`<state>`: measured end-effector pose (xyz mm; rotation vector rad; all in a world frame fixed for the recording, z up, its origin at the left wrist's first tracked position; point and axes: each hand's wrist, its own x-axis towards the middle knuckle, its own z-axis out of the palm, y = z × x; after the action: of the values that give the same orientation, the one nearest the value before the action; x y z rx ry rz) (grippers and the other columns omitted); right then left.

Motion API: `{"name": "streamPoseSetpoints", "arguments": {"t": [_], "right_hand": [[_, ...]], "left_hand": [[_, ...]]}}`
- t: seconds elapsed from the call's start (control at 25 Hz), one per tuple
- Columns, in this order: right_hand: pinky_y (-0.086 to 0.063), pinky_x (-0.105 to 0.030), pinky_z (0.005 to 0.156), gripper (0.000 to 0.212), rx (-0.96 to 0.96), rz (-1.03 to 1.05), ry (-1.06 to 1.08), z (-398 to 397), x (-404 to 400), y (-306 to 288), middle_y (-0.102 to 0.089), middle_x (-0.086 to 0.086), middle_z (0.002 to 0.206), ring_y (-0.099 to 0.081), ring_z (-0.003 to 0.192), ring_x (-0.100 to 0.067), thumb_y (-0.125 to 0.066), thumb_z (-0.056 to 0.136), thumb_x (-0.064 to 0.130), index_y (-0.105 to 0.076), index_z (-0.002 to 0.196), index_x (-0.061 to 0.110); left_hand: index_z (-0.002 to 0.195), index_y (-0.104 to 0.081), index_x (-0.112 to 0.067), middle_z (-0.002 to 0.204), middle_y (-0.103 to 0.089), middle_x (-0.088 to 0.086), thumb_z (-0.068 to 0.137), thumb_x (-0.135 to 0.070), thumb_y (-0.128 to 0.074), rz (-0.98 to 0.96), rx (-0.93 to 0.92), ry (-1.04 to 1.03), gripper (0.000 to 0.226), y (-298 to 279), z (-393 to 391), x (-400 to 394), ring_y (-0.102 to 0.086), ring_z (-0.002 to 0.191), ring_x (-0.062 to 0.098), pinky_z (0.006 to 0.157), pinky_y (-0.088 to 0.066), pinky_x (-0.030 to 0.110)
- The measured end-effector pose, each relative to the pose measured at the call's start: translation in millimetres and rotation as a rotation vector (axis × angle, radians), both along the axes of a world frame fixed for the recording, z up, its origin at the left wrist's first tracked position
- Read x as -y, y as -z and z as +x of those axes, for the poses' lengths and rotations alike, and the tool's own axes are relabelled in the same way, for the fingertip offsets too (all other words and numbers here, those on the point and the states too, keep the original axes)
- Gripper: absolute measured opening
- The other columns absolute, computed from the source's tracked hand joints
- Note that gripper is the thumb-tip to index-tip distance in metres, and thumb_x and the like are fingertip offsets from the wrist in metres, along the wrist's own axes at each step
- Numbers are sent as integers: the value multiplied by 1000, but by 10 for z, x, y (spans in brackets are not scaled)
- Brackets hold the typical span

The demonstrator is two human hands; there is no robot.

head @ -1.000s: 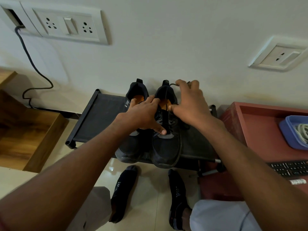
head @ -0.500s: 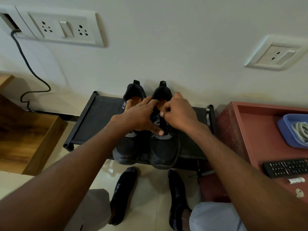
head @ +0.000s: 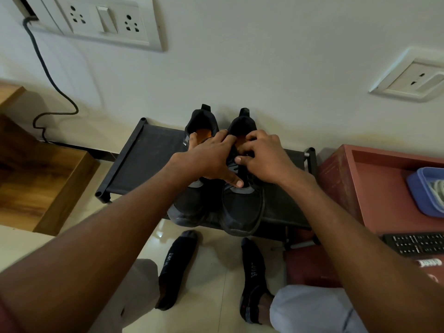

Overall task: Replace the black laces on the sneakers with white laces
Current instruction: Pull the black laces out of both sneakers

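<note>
Two black sneakers stand side by side on a low black rack [head: 144,157] against the wall, the left sneaker [head: 189,205] and the right sneaker [head: 242,212], both with orange insoles. My left hand [head: 209,157] lies spread across both shoes, its thumb pressing on the right sneaker's grey front panel. My right hand [head: 266,157] is over the right sneaker's throat, fingers curled and pinching the black lace [head: 240,170] there. White laces [head: 440,188] lie in a blue tub [head: 425,200] at the far right.
A red table [head: 374,179] to the right carries the tub and a black remote [head: 415,243]. Wooden furniture [head: 36,176] stands at the left, with a dark cable [head: 48,75] hanging down the wall. My socked feet [head: 175,267] rest on the tiled floor below the rack.
My right hand came down from above the heel, where it had drawn the lace up, back onto the right sneaker's eyelets. The left hand stayed pressed on the shoes.
</note>
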<state>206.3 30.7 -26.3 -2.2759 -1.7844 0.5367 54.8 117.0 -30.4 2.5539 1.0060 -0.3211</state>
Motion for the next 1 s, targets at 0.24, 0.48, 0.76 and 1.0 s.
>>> {"name": "streamPoseSetpoints", "arguments": {"t": [0.24, 0.48, 0.76, 1.0], "right_hand": [[-57, -31, 85, 8, -378, 229, 332, 44, -51, -59, -78, 8, 97, -71, 94, -10, -82, 89, 31, -84, 95, 26], [-64, -41, 86, 7, -985, 338, 854, -68, -44, -69, -79, 4, 82, -75, 84, -12, -79, 93, 28, -79, 88, 23], [-53, -25, 66, 10, -576, 56, 704, 536, 141, -363, -75, -3, 95, -71, 78, -19, -73, 90, 12, -76, 99, 16], [-43, -47, 114, 107, -147, -179, -21, 363, 313, -334, -34, -9, 152, -41, 141, -31, -93, 76, 25, -27, 159, 44]], "left_hand": [[160, -16, -24, 170, -9, 0, 65, -77, -77, -12, 19, -9, 125, -9, -2, 16, -19, 156, 29, 117, 6, 74], [145, -34, -29, 160, -25, 5, 68, -69, -82, -10, 36, 5, 99, -58, 2, 60, -30, 148, 36, 115, 1, 78], [133, -56, -37, 161, -22, 11, 81, -64, -75, -16, 37, 41, 61, -116, 64, 145, -16, 153, 36, 116, -2, 74], [88, -73, -31, 148, -41, 1, 84, -44, -80, 64, 221, -112, 15, -71, 175, 258, -22, 146, 28, 112, -16, 67]]}}
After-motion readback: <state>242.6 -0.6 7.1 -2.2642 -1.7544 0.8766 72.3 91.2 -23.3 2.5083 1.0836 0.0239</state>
